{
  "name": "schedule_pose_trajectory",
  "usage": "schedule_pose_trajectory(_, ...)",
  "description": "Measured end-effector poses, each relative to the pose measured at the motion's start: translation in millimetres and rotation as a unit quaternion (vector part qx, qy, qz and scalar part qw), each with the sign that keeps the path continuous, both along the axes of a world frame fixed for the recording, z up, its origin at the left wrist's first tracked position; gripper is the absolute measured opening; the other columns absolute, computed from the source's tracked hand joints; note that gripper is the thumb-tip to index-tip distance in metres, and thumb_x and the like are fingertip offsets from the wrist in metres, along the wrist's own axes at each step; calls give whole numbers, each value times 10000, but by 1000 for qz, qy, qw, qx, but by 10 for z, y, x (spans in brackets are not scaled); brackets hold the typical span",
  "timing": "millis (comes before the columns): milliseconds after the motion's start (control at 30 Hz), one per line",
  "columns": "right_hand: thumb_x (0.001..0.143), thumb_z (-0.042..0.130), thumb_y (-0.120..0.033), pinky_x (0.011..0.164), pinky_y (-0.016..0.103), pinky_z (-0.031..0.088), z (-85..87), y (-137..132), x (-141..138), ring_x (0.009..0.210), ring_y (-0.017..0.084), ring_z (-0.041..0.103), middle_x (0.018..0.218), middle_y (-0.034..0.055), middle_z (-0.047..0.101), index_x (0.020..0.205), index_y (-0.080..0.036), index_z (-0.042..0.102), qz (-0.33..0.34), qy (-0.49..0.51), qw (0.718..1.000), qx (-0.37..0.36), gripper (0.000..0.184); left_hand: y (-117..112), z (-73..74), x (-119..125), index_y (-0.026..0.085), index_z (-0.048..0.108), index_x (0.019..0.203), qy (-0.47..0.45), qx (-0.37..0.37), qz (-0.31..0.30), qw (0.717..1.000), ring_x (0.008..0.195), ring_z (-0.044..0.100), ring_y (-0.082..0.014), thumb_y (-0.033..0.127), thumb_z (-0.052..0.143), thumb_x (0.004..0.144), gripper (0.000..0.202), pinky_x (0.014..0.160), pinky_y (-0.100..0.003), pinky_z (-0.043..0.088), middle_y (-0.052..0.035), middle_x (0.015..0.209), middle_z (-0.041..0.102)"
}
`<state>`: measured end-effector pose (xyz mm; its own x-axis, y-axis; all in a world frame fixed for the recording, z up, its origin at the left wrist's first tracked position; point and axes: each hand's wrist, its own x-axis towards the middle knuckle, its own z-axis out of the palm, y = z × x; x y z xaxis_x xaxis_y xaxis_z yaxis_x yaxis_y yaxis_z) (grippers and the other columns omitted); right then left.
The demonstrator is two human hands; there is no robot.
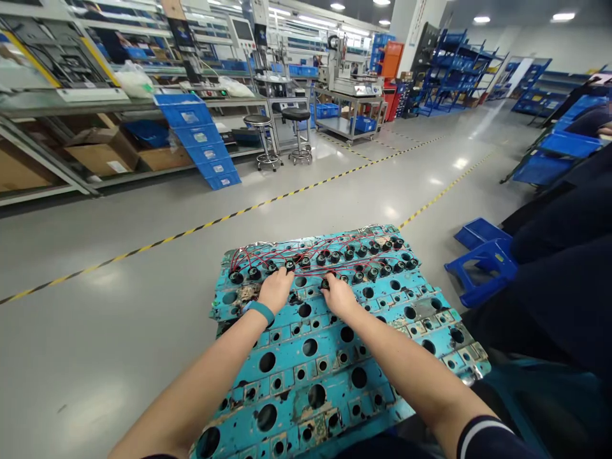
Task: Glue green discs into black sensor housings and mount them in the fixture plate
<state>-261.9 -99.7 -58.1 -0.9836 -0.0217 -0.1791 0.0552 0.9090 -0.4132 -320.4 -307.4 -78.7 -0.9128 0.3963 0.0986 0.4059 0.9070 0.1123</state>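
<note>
Black, red-wired round parts point(321, 259) sit in rows along the far side of a turquoise board point(328, 342). One is pinched by the right hand point(340, 297); the left hand point(276, 290) touches another, its grip unclear to me. Grey floor point(119, 319) spreads beyond.

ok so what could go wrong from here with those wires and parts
Red wires cross the turquoise board close to the left hand and right hand, so fingers might snag one and tug on a connected part.

The black round parts stand close together in rows, so a hand working on one could knock its neighbour.

Several wires overlap, so they could tangle or be hard to trace.
</note>
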Motion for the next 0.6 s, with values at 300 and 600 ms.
schedule_pose_trajectory(300, 952, 596, -274, 888, 412, 523, 66, -36, 139, 1074, 308, 686, 1284, 208, 643, 1359, -155, 485, -10, 36, 999, -35, 438, 62, -62, 193, 138, 641, 946, 67, 40, -19, 997, 891, 634, -290, 265, 389, 986, 285, 811, -381, 525, -156, 945, 617)
schedule_pose_trajectory(600, 909, 653, -262, 854, 324, 558, 245, 1331, 1931, 941, 230, 720, 1080, 105, 743, 1215, -186, 647, -14, 107, 990, -92, 316, 496, 137, 472, 143, 652, 1061, 132, 178, -175, 959, 1056, 625, -329, 345, 447, 992, 296, 984, -485, 499, -172, 1061, 666)
